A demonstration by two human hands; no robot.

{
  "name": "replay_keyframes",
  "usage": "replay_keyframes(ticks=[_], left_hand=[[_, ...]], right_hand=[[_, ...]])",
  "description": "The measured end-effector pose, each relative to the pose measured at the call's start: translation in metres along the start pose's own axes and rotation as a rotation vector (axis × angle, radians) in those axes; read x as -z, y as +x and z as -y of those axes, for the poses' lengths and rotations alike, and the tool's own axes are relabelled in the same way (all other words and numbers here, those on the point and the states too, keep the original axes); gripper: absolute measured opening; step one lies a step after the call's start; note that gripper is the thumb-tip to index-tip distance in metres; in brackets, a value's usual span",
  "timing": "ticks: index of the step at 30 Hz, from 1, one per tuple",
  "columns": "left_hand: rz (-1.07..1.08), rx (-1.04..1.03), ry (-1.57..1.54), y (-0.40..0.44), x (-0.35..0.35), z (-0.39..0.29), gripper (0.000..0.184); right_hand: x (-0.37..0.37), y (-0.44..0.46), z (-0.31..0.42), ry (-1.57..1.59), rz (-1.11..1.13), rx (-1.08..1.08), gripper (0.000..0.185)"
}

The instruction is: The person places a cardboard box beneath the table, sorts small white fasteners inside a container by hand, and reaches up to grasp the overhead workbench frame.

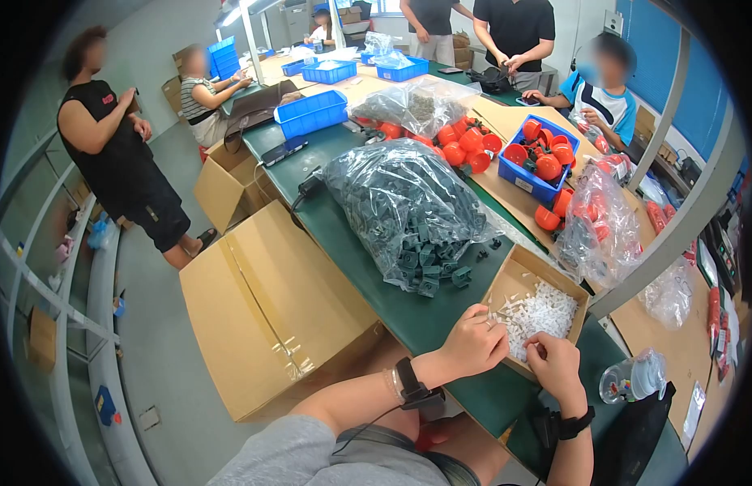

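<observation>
While both hands are gathered at a shallow, open brown cardboard tray on the dark green table, a heap of small white plastic pieces lies inside the tray, thickest toward its right and middle. The left hand is at the tray's left side, its fingers bent and mostly closed with the tips drawn together; whether a piece is pinched there cannot be told. The right hand is over the tray's near edge, close to the white pieces, its fingers curled inward with the thumb near the forefinger; again, what it grips, if anything, is too small to tell. Just beyond and to the left of the tray lies a large clear plastic bag of dark green plastic parts, some of them at its mouth on the side nearest the tray. Farther beyond the tray, a blue plastic bin holds round orange-red plastic cups. To the right of the tray, near the right hand, is a clear plastic bottle. Left of the tray, beside the table, is a big taped brown cardboard box.
</observation>
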State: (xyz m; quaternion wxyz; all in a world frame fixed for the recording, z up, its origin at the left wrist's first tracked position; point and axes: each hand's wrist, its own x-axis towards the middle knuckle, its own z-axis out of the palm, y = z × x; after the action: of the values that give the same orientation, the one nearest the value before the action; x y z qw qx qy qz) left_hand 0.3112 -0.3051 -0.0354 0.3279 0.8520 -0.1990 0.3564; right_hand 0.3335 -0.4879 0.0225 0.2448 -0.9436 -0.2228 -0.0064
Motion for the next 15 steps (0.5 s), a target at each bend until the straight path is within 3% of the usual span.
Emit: replay_keyframes(ticks=[15], left_hand=[[-0.025,-0.014,-0.126,0.0028,0.0059,-0.0007,0.010]], right_hand=[[0.0009,0.0004,0.0007,-0.009,0.014,-0.002,0.010]])
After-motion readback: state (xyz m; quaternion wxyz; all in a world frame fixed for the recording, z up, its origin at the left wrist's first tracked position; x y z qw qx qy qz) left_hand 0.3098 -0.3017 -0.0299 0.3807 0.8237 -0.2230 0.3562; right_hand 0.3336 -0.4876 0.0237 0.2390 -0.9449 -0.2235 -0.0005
